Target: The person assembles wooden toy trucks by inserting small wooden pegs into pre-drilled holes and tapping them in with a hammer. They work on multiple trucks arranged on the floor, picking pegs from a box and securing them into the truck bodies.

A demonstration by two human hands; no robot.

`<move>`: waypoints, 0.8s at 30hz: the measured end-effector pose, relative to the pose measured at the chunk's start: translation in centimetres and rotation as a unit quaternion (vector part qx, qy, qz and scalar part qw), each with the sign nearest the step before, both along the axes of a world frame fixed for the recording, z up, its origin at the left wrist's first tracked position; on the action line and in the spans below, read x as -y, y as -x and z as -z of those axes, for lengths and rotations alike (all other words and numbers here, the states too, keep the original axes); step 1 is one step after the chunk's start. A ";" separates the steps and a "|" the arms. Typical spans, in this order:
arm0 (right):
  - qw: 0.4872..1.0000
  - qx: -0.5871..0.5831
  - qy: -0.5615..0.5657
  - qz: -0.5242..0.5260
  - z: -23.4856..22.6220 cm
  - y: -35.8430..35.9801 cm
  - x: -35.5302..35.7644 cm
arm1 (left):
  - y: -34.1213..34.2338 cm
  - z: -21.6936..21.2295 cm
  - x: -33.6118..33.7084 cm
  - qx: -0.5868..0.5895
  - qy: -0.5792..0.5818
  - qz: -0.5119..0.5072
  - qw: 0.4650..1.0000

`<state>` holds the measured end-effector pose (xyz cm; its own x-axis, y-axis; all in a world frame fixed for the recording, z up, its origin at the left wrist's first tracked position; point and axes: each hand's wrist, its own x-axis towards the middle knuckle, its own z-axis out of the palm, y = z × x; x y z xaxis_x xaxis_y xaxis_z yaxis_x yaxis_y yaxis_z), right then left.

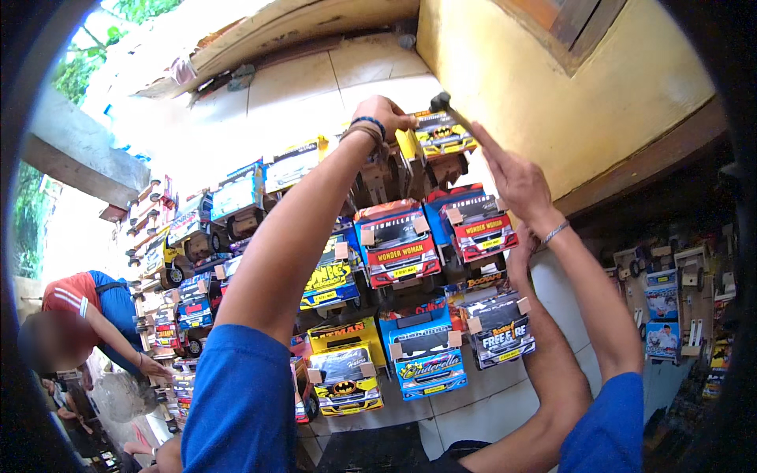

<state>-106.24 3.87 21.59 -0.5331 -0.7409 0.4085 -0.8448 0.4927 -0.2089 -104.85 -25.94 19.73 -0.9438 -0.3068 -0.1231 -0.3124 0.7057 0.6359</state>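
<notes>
My right hand [520,185] is closed around the handle of a hammer [440,102], whose dark head is raised just above a yellow toy truck [446,135]. At the left edge of that truck's cab, my left hand [382,118] is closed, its fingertips against the yellow body. Whether a small piece is pinched there cannot be made out. Nearer to me stand two red-and-blue toy trucks, one on the left [398,248] and one on the right [477,229]. In front of them are a light-blue truck [426,359], a black-and-white truck [501,331] and a yellow-and-black truck [344,378].
More toy trucks stand in rows toward the left, including a blue one [236,193]. A co-worker in a red and blue shirt [87,303] reaches toward them. A yellow wall [568,110] borders the right. Further toys [662,307] lie right of my bent leg [556,378].
</notes>
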 end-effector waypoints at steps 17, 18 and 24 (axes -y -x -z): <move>0.985 0.139 0.032 0.093 -3.3 -14.6 -13.5 | -61.8 -25.9 0.3 0.037 -0.285 0.022 0.958; 0.979 0.173 0.043 0.103 -2.5 -14.9 -14.0 | -67.0 -26.1 -0.4 0.058 -0.337 -0.068 0.937; 0.985 0.119 0.038 0.116 1.9 -12.8 -16.1 | -90.2 -16.3 -10.6 0.112 -0.425 -0.404 0.802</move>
